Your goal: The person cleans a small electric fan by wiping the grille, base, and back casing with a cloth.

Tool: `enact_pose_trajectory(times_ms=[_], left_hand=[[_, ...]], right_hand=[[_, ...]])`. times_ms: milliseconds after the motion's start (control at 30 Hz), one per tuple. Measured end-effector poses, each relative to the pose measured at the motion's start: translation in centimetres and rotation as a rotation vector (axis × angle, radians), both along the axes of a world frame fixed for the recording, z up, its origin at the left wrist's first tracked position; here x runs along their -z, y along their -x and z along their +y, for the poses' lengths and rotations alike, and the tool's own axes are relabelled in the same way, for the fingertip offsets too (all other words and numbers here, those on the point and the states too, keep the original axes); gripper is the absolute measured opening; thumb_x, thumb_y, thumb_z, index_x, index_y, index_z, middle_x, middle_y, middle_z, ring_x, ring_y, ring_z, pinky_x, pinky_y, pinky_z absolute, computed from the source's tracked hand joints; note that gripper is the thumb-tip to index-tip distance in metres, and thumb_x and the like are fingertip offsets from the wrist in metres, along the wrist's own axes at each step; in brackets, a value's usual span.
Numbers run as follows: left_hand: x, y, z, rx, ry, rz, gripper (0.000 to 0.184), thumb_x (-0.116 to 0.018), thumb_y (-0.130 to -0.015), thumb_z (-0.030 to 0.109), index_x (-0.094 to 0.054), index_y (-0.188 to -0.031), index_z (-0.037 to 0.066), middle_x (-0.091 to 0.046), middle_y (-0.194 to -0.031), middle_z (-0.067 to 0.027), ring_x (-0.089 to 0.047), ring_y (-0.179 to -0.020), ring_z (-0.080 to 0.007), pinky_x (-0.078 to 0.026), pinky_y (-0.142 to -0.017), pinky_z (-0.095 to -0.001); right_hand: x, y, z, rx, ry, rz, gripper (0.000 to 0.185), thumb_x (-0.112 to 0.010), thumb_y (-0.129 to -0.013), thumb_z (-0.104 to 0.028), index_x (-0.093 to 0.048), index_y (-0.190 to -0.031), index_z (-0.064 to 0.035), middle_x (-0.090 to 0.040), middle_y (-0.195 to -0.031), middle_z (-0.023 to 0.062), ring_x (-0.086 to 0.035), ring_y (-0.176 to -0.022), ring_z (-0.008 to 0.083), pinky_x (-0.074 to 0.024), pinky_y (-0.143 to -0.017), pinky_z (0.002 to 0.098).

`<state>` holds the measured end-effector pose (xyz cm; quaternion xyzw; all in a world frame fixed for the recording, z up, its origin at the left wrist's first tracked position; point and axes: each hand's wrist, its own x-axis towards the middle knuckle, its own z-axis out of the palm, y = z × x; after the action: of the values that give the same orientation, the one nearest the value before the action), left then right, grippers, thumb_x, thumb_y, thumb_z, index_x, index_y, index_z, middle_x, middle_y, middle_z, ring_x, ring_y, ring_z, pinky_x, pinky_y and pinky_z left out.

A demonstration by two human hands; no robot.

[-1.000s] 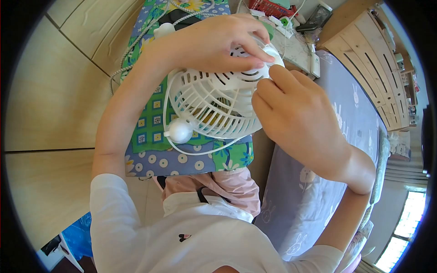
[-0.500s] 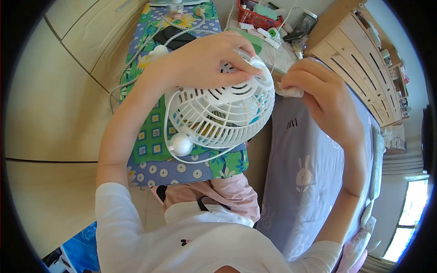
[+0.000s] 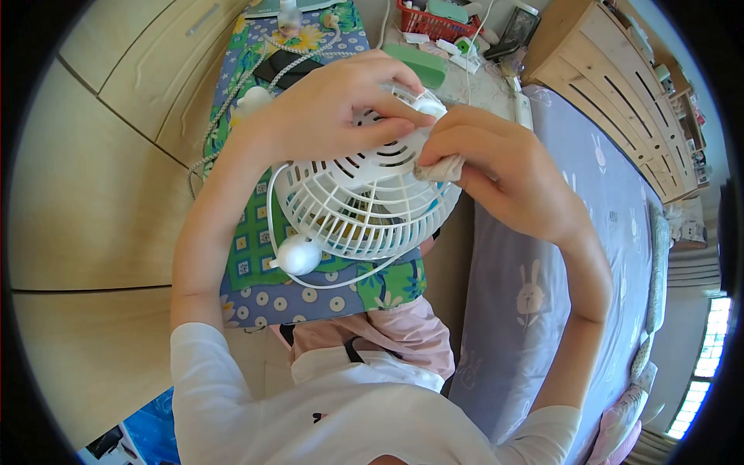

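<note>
A white fan (image 3: 364,232) with a slotted housing and ribbed grille lies tilted on a patterned cloth-covered surface (image 3: 256,298). My left hand (image 3: 333,112) is closed over the top of its housing, thumb and fingers gripping the upper part. In my right hand (image 3: 511,174), a small crumpled off-white cloth (image 3: 440,168) is pinched; it rests against or just above the housing's right side. A white cord with a round white piece (image 3: 298,254) loops around the near left of the fan.
Behind the fan lie a dark flat phone-like object (image 3: 288,68), a braided rope-like cord (image 3: 246,81) and a green box (image 3: 416,66). A red basket (image 3: 434,25) holds small items. To the right is a bed (image 3: 496,310); cabinets (image 3: 93,194) stand left.
My right hand has moved left with the cloth, from beside the fan to its housing. My left hand keeps its grip on the fan. The view has shifted slightly.
</note>
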<state>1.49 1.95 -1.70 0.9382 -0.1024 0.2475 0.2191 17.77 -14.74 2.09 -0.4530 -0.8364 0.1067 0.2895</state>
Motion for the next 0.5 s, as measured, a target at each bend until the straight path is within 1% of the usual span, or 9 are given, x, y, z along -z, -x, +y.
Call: enact_pose_trajectory(times_ms=[67, 133, 200, 233, 300, 333, 400, 433, 500], left_hand=[[-0.1, 0.0, -0.1, -0.009, 0.007, 0.003, 0.02, -0.062, -0.084, 0.016, -0.068, -0.099, 0.005, -0.055, -0.117, -0.0092, -0.05, -0.11, -0.0273, -0.038, -0.093, -0.0373], [-0.1, 0.0, -0.2, -0.019, -0.038, -0.014, 0.02, -0.062, -0.083, 0.015, -0.067, -0.1, 0.005, -0.055, -0.117, -0.0093, -0.05, -0.109, -0.0278, -0.038, -0.093, -0.0374], [-0.1, -0.1, -0.1, -0.016, -0.022, -0.009, 0.021, -0.063, -0.082, 0.014, -0.067, -0.1, 0.005, -0.055, -0.117, -0.0095, -0.05, -0.109, -0.0279, -0.038, -0.093, -0.0375], [0.0, 0.0, -0.1, -0.013, -0.009, -0.01, 0.022, -0.064, -0.081, 0.013, -0.067, -0.1, 0.004, -0.055, -0.117, -0.0096, -0.05, -0.108, -0.028, -0.039, -0.092, -0.0376], [0.1, 0.0, -0.2, -0.016, 0.012, -0.014, 0.021, -0.064, -0.08, 0.012, -0.067, -0.1, 0.004, -0.055, -0.116, -0.0099, -0.05, -0.108, -0.0279, -0.039, -0.092, -0.0378], [0.2, -0.1, -0.3, -0.012, 0.027, -0.021, 0.021, -0.064, -0.08, 0.01, -0.067, -0.1, 0.004, -0.055, -0.116, -0.0102, -0.051, -0.108, -0.0278, -0.039, -0.092, -0.038], [0.2, -0.1, -0.3, -0.018, 0.033, -0.01, 0.021, -0.064, -0.079, 0.009, -0.067, -0.099, 0.003, -0.055, -0.116, -0.0106, -0.051, -0.108, -0.0278, -0.039, -0.092, -0.0382], [0.2, -0.1, -0.2, -0.025, 0.033, -0.005, 0.021, -0.064, -0.078, 0.007, -0.067, -0.098, 0.003, -0.055, -0.116, -0.0109, -0.051, -0.108, -0.0278, -0.039, -0.091, -0.0385], [0.2, -0.2, -0.1, -0.011, 0.02, -0.016, 0.021, -0.064, -0.077, 0.007, -0.067, -0.098, 0.003, -0.056, -0.116, -0.011, -0.051, -0.108, -0.0276, -0.039, -0.092, -0.0383]], right_hand=[[0.3, 0.4, 0.0, -0.002, -0.036, -0.044, 0.029, -0.061, -0.067, 0.01, -0.059, -0.093, -0.0018, -0.057, -0.091, 0.0103, -0.057, -0.082, 0.0281, -0.0469, -0.071, 0.0344], [0.6, 0.7, 0.2, -0.005, -0.072, -0.085, 0.03, -0.062, -0.065, 0.009, -0.059, -0.092, -0.0025, -0.057, -0.091, 0.01, -0.058, -0.083, 0.0287, -0.0474, -0.07, 0.0355], [0.7, 1.0, 0.5, 0.001, -0.155, -0.186, 0.031, -0.064, -0.062, 0.006, -0.059, -0.091, -0.0034, -0.057, -0.091, 0.0092, -0.058, -0.083, 0.0287, -0.048, -0.068, 0.0362], [0.6, 1.0, 0.5, -0.003, -0.151, -0.182, 0.031, -0.064, -0.062, 0.006, -0.059, -0.091, -0.0034, -0.057, -0.091, 0.0092, -0.058, -0.083, 0.0287, -0.048, -0.068, 0.0362], [0.4, 1.1, 0.3, 0.02, -0.173, -0.345, 0.032, -0.065, -0.058, 0.003, -0.058, -0.089, -0.0035, -0.056, -0.089, 0.0082, -0.058, -0.082, 0.0277, -0.0483, -0.066, 0.0359], [0.1, 1.3, 0.3, 0.019, -0.167, -0.341, 0.032, -0.065, -0.058, 0.003, -0.058, -0.089, -0.0035, -0.056, -0.089, 0.0082, -0.058, -0.082, 0.0277, -0.0483, -0.066, 0.0359], [-0.4, 1.6, 0.2, 0.004, -0.182, -0.471, 0.033, -0.066, -0.056, 0.001, -0.057, -0.087, -0.0037, -0.055, -0.086, 0.0081, -0.057, -0.08, 0.0277, -0.0483, -0.065, 0.0354], [-0.5, 1.9, 0.1, 0.004, -0.178, -0.472, 0.033, -0.066, -0.056, 0.001, -0.057, -0.087, -0.0037, -0.055, -0.086, 0.0081, -0.057, -0.08, 0.0277, -0.0483, -0.065, 0.0354], [-0.4, 2.3, -0.1, 0.027, -0.236, -0.594, 0.034, -0.067, -0.055, 0.0, -0.056, -0.087, -0.0033, -0.055, -0.084, 0.008, -0.056, -0.081, 0.0277, -0.0482, -0.064, 0.0352]])
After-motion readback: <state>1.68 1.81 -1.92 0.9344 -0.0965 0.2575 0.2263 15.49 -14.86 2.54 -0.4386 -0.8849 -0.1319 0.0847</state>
